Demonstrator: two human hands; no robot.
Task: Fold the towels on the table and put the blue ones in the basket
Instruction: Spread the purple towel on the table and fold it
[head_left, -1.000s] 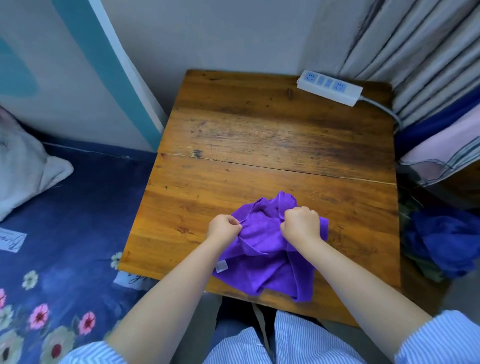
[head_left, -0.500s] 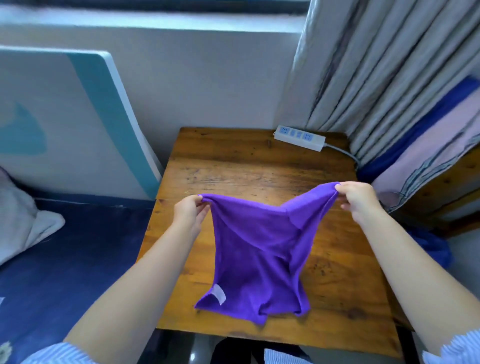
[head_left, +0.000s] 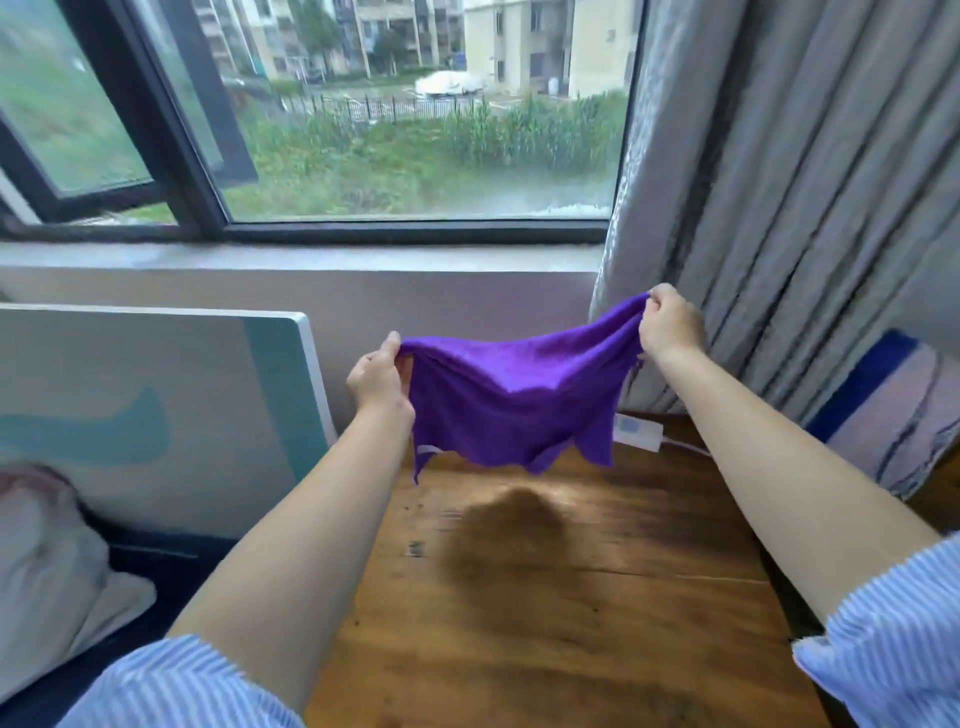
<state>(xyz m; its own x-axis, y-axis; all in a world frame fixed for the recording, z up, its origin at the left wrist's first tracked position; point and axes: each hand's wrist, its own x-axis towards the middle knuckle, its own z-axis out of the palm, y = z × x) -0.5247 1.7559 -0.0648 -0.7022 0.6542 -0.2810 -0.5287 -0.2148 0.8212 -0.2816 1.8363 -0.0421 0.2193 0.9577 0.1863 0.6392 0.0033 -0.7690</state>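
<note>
so the left hand (head_left: 378, 375) and right hand (head_left: 670, 325) each pinch a top corner of the purple towel (head_left: 511, 400), hanging spread in the air above the worktop (head_left: 571, 597); unfolding step, i'd say; next, lay it flat to fold

Bare wooden table (head_left: 571, 597) below; power strip (head_left: 638, 432) at far edge, curtain (head_left: 779, 208) close right.

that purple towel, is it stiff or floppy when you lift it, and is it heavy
Probably floppy: the purple towel sags between the left hand and right hand, its lower edge hanging ragged. Likely light too, since pinches at two corners hold it clear above the table.
</note>
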